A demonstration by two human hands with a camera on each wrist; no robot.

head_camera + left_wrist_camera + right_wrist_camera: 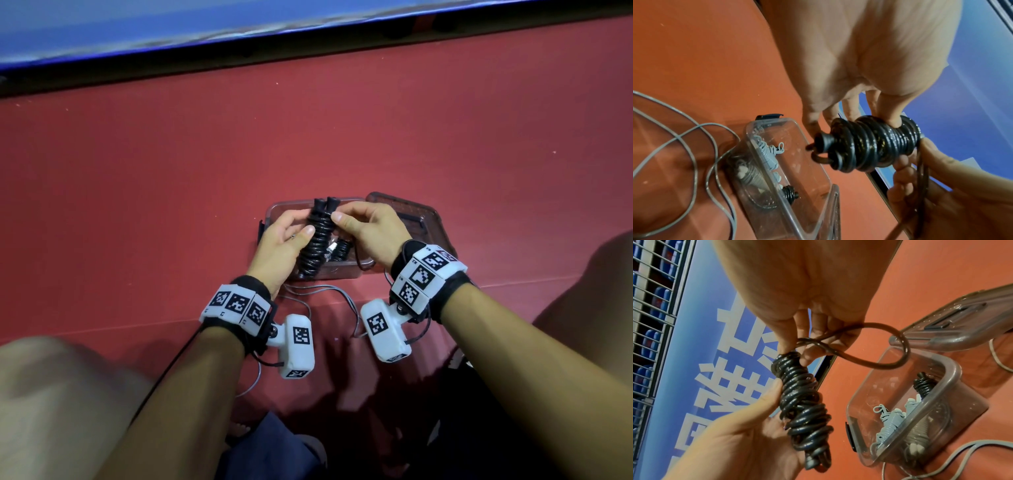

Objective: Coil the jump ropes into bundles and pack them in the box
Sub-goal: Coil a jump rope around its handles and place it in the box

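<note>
- Surface: a red floor (376, 130), bounded at the far side by a blue banner (171, 27) with white characters; a metal grille (651, 288) stands beyond it in the right wrist view.
- Loose grey rope (690, 146) lies in loops on the floor, on the near side of the box.
- Left hand (284, 240): fingers curled around the lower and middle part of the black rope bundle (317, 236), thumb pressed against the coils. The bundle is held above the box, tilted, with its two black handle ends (325, 204) pointing away from the person.
- Clear plastic box (346, 270): stands open on the floor directly beneath the hands. It contains a grey coiled bundle (890, 420), a bundle with white handles (748, 175) and a smaller black coiled bundle (925, 384).
- Right hand (366, 229): fingertips pinch the upper end of the black rope bundle; a free loop of black rope (879, 350) passes through the curled fingers and arcs out over the box.
- Box lid (411, 219): dark translucent, lying just right of the box, its edge touching or overlapping the box rim; which one cannot be determined.
</note>
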